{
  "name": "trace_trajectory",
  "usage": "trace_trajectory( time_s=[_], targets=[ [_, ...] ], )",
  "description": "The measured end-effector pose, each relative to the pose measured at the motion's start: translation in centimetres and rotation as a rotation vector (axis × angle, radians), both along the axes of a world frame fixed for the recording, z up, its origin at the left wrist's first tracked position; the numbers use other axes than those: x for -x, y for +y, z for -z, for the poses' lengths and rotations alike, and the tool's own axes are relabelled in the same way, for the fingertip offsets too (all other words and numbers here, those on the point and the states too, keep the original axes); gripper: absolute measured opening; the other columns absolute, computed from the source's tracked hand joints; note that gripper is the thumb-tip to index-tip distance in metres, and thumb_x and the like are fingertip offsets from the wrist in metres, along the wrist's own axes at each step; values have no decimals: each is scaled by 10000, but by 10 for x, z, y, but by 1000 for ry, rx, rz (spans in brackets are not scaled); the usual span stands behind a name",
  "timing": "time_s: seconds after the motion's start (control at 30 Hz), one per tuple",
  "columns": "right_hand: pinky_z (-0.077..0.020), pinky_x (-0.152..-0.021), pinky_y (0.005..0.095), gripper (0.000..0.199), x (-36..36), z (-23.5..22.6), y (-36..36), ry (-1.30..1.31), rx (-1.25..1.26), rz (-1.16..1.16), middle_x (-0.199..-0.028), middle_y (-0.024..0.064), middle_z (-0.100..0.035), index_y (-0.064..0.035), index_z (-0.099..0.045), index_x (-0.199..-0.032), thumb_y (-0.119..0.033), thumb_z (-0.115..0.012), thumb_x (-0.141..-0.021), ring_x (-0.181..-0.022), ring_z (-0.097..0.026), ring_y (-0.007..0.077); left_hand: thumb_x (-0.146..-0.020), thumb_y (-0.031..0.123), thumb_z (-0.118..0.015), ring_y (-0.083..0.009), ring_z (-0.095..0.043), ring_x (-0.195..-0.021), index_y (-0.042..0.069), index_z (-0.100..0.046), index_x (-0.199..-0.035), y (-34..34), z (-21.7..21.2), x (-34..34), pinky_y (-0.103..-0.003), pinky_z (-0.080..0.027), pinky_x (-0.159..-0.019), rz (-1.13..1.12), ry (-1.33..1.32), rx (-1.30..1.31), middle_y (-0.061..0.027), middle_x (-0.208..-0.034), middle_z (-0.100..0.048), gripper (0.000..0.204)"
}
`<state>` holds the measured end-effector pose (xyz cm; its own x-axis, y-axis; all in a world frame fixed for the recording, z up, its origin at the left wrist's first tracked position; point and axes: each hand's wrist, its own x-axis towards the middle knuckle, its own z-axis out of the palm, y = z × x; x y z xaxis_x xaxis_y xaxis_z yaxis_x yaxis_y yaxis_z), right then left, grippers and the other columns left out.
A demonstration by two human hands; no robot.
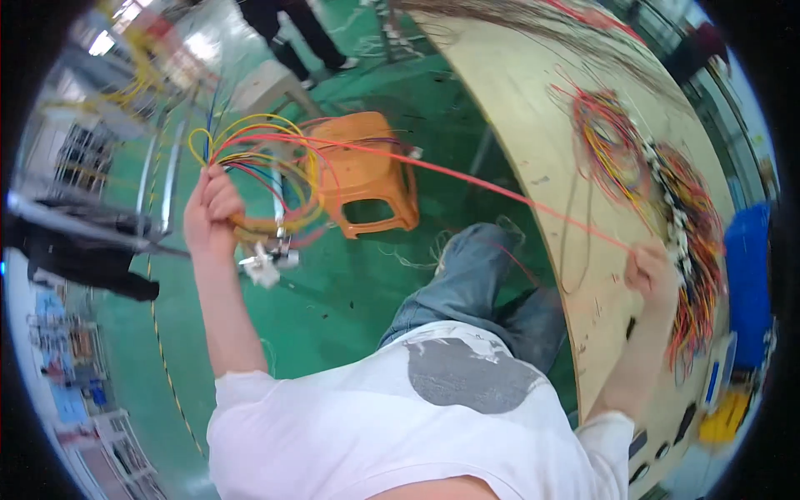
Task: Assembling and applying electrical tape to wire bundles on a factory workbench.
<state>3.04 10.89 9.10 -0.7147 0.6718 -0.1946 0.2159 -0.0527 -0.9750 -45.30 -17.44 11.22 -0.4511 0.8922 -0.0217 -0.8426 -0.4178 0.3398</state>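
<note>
My left hand (217, 208) is raised at the left, closed round a looped bundle of coloured wires (312, 179), mostly yellow with red, blue and dark strands. White connectors (263, 268) dangle at the bundle's lower end. From that hand a red wire (483, 182) runs taut across to my right hand (652, 271), whose fingers pinch its other end above the table. Beside my right hand, a long heap of bundled wires (696, 217) with white connectors lies on the wooden table (546, 158).
An orange plastic stool (367, 179) stands on the green floor, behind the hanging bundle. More loose wires (604, 137) lie farther up the table. At its right edge are a blue bin (748, 283) and a yellow object (723, 418). Another person's legs (292, 37) show at the top.
</note>
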Motion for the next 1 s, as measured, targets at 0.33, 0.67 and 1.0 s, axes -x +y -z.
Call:
trace_trajectory(
  time_s=[0.33, 0.67, 1.0],
  targets=[
    [-408, -560, 320, 138, 161, -51, -94, -36, -433, -678, -671, 145, -538, -10, -563, -754, -122, -491, -791, -589, -504, 270, -888, 182, -374, -229, -599, -789, 17, -442, -903, 60, 5, -90, -332, -479, -683, 106, 769, 498, -198, -886, -591, 179],
    [-420, -543, 344, 176, 151, -86, -93, -164, -950, -283, -683, 149, -560, 13, -547, -687, -148, -546, -758, -645, -544, 303, -861, 216, -445, -133, -433, -495, 45, -427, -831, 95, -4, -153, -260, -355, -450, 896, 1302, 519, -29, -591, -426, 174],
    [-321, -478, 204, 287, 146, -54, -66, -124, 3, -769, -578, -38, -477, 23, -573, -729, -247, -543, -823, -543, -383, 37, -672, 86, -616, -254, -544, -547, 16, -501, -855, 79, -58, -189, -327, -425, -466, 305, 2172, -207, -99, -610, -508, 227]
  ],
)
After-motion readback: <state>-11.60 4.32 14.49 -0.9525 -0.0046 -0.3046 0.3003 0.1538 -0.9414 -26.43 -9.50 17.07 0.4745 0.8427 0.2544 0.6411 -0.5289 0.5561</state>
